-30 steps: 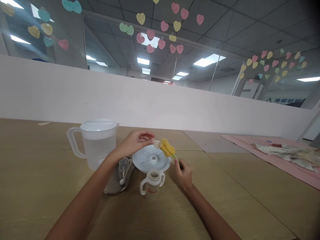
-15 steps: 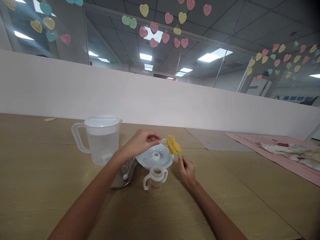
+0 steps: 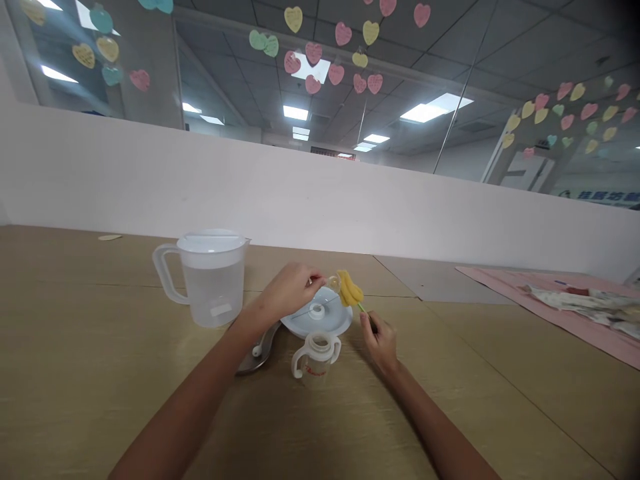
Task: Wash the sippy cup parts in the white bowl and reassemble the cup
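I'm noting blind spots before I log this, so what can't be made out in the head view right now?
Head view, all:
Metal tray, far part: behind the left forearm.
Clear part, exact shape: small, partly covered by the left hand.
Sponge brush, handle end: inside the right hand's grip.
Items on the pink cloth: small, blurred.

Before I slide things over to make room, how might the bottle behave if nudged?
The bottle is probably light: it looks like clear plastic, with no contents that I can make out. Standing upright, it could tip if bumped near the top. Once down, its two side handles should limit rolling.
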Demonstrator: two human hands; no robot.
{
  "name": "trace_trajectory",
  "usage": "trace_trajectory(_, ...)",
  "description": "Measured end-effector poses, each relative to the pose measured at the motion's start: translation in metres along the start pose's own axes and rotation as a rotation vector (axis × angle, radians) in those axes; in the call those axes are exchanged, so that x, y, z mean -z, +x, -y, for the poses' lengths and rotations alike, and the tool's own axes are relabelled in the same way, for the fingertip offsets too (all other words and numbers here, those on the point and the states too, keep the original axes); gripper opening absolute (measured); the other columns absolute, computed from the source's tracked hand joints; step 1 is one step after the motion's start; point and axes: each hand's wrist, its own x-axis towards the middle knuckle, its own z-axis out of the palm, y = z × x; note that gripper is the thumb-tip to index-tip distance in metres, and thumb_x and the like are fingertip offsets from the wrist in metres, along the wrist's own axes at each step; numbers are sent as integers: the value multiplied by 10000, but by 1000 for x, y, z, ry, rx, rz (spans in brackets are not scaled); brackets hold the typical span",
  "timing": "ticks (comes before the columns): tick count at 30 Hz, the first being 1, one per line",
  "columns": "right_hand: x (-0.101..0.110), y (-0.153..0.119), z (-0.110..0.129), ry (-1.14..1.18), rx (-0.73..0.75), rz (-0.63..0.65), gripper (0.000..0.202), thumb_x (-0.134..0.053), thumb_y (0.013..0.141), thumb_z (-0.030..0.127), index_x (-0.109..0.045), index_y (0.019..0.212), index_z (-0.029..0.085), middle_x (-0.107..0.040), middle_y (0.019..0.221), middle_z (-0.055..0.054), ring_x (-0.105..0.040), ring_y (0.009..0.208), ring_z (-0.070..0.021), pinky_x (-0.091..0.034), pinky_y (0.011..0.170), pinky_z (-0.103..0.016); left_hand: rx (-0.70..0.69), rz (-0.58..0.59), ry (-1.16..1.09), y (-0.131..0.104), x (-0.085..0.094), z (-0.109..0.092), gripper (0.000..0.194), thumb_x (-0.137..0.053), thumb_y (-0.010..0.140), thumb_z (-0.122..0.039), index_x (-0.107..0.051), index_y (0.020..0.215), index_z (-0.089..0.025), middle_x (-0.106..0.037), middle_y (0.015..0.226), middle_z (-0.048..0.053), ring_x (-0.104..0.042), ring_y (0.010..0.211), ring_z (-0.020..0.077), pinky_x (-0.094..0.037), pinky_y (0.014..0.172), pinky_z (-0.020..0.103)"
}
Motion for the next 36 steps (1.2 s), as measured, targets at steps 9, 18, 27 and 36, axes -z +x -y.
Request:
trace_trajectory(9,0,-1,-1,-18,-4,26,364,-412,900,359,-432,583,182,-371,473,54,-350,439,-80,-289,465,-209,5,-5,133,0,-8,-2,241,-361,878,-248,-574,819,-151,-644,779,65,-574,688,185,-389,623,284)
trace_trajectory(18,-1,-4,-2,-26,61,105,356,-424,899,363,-514,616,166,-415,479,39,-381,444,-88,-302,474,-213,41,59,216,0,-12,-2,346,-255,927,-284,-558,828,-151,-639,778,78,-581,703,200,-392,629,296)
trace_trajectory(27,-2,-4,-7,-49,72,99,368,-425,899,370,-527,615,160,-416,485,37,-374,444,-85,-295,477,-214,115,50,311,1,-7,-1,382,-243,936,-294,-590,838,-167,-671,842,81,-614,764,219,-412,637,302)
trace_trajectory(36,0,-3,-10,-50,74,54,358,-443,893,359,-504,598,166,-409,480,41,-377,442,-84,-288,473,-215,30,5,217,-3,0,1,263,-323,919,-264,-570,919,-173,-656,958,61,-604,845,200,-420,702,291)
